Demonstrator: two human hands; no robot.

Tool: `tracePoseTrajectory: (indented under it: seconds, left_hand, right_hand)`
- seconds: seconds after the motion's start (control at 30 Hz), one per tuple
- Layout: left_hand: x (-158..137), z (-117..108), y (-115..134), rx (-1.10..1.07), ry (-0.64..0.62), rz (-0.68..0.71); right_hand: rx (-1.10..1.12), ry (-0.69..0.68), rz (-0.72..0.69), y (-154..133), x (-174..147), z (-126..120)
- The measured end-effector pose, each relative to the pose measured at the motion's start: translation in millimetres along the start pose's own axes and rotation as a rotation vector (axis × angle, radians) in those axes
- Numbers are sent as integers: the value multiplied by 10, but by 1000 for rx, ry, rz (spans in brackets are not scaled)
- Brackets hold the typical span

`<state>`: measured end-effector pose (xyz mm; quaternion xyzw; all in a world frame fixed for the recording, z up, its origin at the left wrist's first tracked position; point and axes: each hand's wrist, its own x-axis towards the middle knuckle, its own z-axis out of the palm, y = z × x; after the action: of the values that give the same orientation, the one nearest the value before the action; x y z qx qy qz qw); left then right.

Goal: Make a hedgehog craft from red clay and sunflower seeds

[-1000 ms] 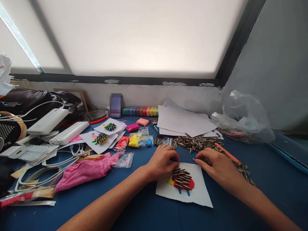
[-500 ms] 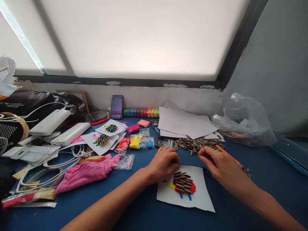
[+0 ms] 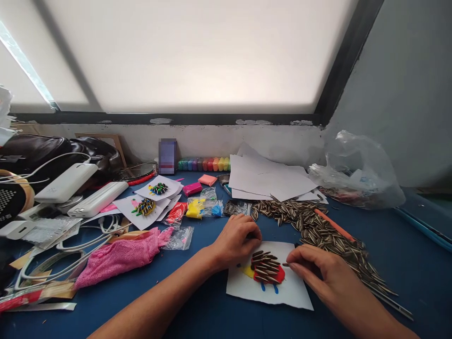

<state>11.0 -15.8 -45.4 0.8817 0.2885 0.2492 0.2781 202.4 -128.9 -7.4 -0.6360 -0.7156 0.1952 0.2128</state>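
My right hand [image 3: 319, 278] pinches a striped sunflower seed [image 3: 286, 264] between thumb and forefinger, just right of a clay figure. That figure has a red body [image 3: 278, 275] covered in rows of sunflower seeds [image 3: 265, 266], a yellow head [image 3: 247, 271] and blue legs [image 3: 276, 288]. It lies on a white sheet of paper [image 3: 294, 294]. My left hand [image 3: 237, 241], fingers curled, rests on the sheet's upper left edge; its fingertips are partly hidden. Behind my right hand spreads a heap of loose sunflower seeds [image 3: 318, 226].
An orange stick [image 3: 335, 225] lies on the seed heap. Behind are white sheets [image 3: 271, 176] and a plastic bag [image 3: 367, 179]. Clay packets [image 3: 196, 207], two seed-covered figures on paper, a pink cloth [image 3: 122, 256], cables and white power banks [image 3: 99, 198] crowd the left.
My right hand has moved from the seed heap down and left to the figure's right side, with a seed now visible in its fingertips. My left hand stays on the paper.
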Motion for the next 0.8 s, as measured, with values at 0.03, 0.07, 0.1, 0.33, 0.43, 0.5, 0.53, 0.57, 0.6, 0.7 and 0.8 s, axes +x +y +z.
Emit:
tracePoseTrajectory:
  seconds: [0.03,0.07,0.1,0.33,0.43,0.5,0.53,0.57,0.6,0.7,0.8]
  left_hand:
    - [1,0,-1,-1,-1,2]
    - [2,-1,-3,-1,1,2]
    - [4,-1,-5,1,2,2]
    - [10,12,-12,10,4,1]
    - [10,4,2,7,3,-3]
    - [9,-6,13,4,-7,-10]
    - [9,-11,17,4,-13,-14]
    - [8,-14,20,4,-17,-17]
    - [8,-15,20,4,-18,-18]
    - [6,-10,12,2,-12,-9]
    - [6,-5,4,-1,-11,-4]
  right_hand:
    - [7,0,8,-2,2,11]
    - [13,3,15,-3,3,23]
    - [20,9,22,-5,1,36]
    - [44,50,52,-3,-13,99]
    - [51,37,58,-13,-6,106]
    - [46,19,73,-28,2,106]
    - [42,9,84,-37,7,105]
    - [39,1,93,-45,10,105]
    - [38,-7,100,-53,14,106]
    - [35,-25,110,-75,19,106]
    - [11,-31,110,-97,14,104]
